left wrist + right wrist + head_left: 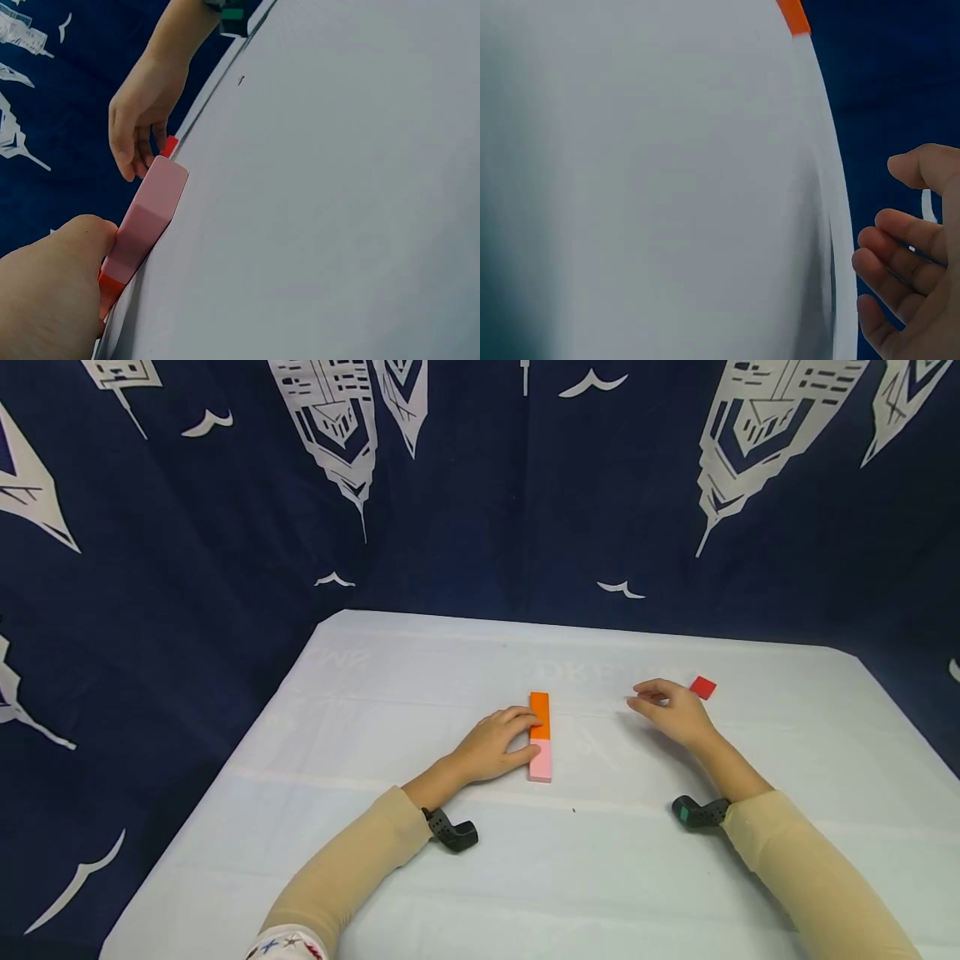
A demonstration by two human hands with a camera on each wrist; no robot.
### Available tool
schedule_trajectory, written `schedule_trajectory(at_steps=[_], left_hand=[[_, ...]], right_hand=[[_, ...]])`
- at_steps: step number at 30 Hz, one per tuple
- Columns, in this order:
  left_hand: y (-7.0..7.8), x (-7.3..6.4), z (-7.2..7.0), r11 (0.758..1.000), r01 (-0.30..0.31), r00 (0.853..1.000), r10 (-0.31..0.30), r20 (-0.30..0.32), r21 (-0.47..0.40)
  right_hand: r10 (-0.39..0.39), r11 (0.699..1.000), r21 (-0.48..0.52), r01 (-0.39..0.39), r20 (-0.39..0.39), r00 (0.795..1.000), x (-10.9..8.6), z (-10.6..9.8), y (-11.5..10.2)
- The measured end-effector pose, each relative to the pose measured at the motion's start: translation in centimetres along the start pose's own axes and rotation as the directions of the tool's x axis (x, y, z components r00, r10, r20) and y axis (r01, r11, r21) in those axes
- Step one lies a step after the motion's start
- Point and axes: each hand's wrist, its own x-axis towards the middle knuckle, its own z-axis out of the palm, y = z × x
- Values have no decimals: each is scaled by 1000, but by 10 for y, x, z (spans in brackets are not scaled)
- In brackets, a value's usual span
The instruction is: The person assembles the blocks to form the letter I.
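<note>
An orange block (pixel 539 710) and a pink block (pixel 541 768) lie end to end in a straight line on the white table, orange at the far end. My left hand (pixel 493 745) reaches them from the left side. Its fingertips rest on the orange block and its thumb touches the pink one, as the left wrist view also shows beside the pink block (pixel 146 214). To the right, my right hand (pixel 677 712) hovers over the table with fingers loosely bent and nothing between them. A small red block (pixel 703 687) sits just beyond its knuckles.
The white table (pixel 465 893) has cut far corners and ends at a dark blue curtain (pixel 480 527) printed with white buildings and birds. A tiny dark speck (pixel 573 810) lies on the cloth in front of the blocks.
</note>
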Motion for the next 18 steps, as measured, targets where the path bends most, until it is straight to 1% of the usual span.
schedule_trajectory(at_steps=[5,10,14,18], left_hand=[[0,0,0,1000,2,1000,-2,2,3],[-1,0,0,1000,7,1000,-7,5,2],[-1,0,0,1000,7,1000,-7,5,-4],[0,-1,0,1000,8,1000,-8,6,-7]], right_hand=[[23,999,-44,-24,-20,1000,7,-19,15],[70,994,-77,-72,-33,997,12,-34,27],[153,984,-77,-158,-62,986,16,-46,36],[264,962,-49,-269,-88,960,19,-56,44]])
